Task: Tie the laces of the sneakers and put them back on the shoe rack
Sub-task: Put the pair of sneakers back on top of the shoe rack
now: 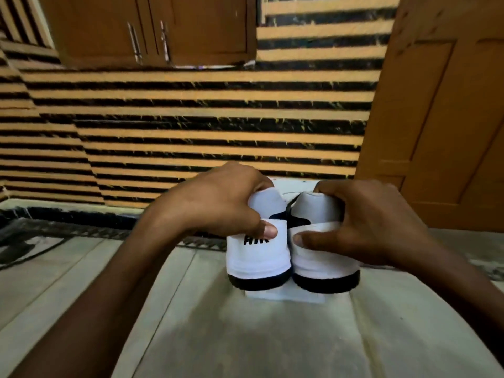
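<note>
Two white sneakers with black soles face away from me, heels toward the camera. My left hand (218,203) grips the heel of the left sneaker (257,257), thumb on its back just above the black lettering. My right hand (365,222) grips the heel of the right sneaker (321,257), thumb pressed on the back. The pair is side by side, touching, over a small white surface (286,296) that peeks out under the soles. The laces are hidden behind my hands and the heels.
A pale cloth-covered surface (245,336) spreads below the shoes. A yellow and black striped wall (191,118) rises straight ahead. A brown cabinet (152,28) with metal handles hangs above, and a wooden door (441,118) stands at the right. Tiled floor (54,268) lies left.
</note>
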`<action>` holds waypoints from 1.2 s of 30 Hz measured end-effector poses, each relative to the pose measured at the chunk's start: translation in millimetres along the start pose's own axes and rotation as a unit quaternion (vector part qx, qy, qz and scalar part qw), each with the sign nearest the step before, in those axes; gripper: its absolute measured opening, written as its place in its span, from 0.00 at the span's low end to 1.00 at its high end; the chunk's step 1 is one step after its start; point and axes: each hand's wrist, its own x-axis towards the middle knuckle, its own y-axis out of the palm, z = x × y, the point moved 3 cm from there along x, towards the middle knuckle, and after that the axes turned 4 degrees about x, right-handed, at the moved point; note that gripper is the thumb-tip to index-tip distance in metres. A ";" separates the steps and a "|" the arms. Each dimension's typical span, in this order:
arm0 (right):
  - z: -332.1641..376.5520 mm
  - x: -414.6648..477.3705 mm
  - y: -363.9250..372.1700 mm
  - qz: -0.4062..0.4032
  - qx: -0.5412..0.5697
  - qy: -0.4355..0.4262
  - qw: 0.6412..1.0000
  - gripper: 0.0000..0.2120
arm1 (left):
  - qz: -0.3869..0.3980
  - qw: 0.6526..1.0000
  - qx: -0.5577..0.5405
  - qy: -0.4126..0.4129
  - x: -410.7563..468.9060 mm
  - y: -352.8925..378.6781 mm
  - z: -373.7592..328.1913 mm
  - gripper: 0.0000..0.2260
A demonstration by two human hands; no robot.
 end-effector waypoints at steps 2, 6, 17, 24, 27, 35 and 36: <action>-3.7 10.9 -7.1 -0.027 0.004 -0.001 1.000 0.18 | -0.019 1.000 0.016 -0.006 11.3 -14.4 -0.7 0.18; -21.5 35.9 1.0 -0.079 0.004 -0.001 0.997 0.21 | -0.065 0.996 0.051 -0.023 41.0 -20.9 -2.1 0.23; -105.4 91.7 88.5 -0.040 0.017 0.096 0.994 0.27 | -0.137 0.984 0.105 -0.052 144.0 71.9 23.6 0.22; -133.3 120.2 123.5 -0.033 0.030 0.145 0.988 0.26 | -0.137 0.984 0.099 -0.053 191.3 97.1 44.6 0.22; -140.8 125.1 131.1 -0.026 0.029 0.144 0.989 0.25 | -0.137 0.985 0.089 -0.060 203.3 106.1 49.3 0.23; -147.9 134.5 140.6 -0.015 0.037 0.110 0.993 0.26 | -0.118 0.986 0.095 -0.063 218.6 117.4 62.7 0.24; -146.9 133.9 140.3 -0.013 0.037 0.106 0.994 0.26 | -0.114 0.987 0.099 -0.057 218.0 116.9 63.4 0.25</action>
